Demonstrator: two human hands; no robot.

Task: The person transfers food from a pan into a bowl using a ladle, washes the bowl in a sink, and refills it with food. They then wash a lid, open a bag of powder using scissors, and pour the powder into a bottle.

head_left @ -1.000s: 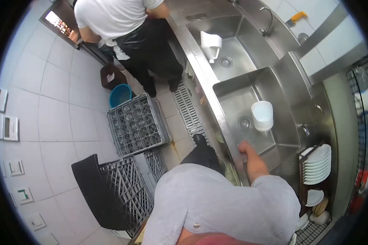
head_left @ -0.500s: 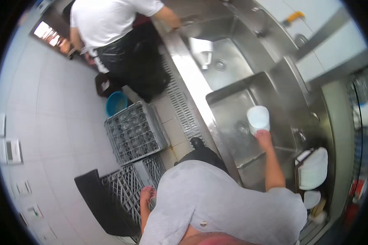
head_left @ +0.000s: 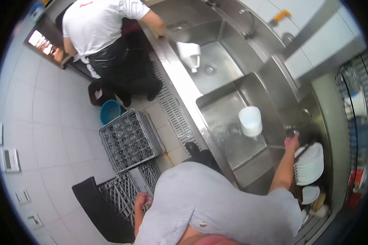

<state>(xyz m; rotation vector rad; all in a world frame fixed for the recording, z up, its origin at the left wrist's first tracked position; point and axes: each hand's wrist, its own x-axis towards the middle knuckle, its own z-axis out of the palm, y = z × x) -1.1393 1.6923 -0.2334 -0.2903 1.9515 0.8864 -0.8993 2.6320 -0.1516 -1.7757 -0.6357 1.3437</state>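
Observation:
My right hand (head_left: 291, 143) reaches to the metal tap fitting (head_left: 291, 131) at the right side of the nearer sink, its fingers wrapped at the fitting. A white plastic container (head_left: 250, 121) sits in the nearer sink (head_left: 249, 161), beside the drain, with nobody's hand on it. My left hand (head_left: 142, 199) hangs low at my left side, above the grey plastic crates (head_left: 119, 192); its fingers are small and partly curled, and I cannot make out anything in them. Right of my right hand stands a stack of white dishes (head_left: 310, 164).
A co-worker in a white shirt (head_left: 96, 28) stands at the far left of the counter. The farther sink holds a white jug (head_left: 189, 55). On the floor are a rack of glasses (head_left: 129, 141), a blue basin (head_left: 110, 112) and a drain grate (head_left: 173, 110).
My right hand has let go of the white container and moved right to the tap fitting. The container now stands free in the sink. The view has shifted slightly.

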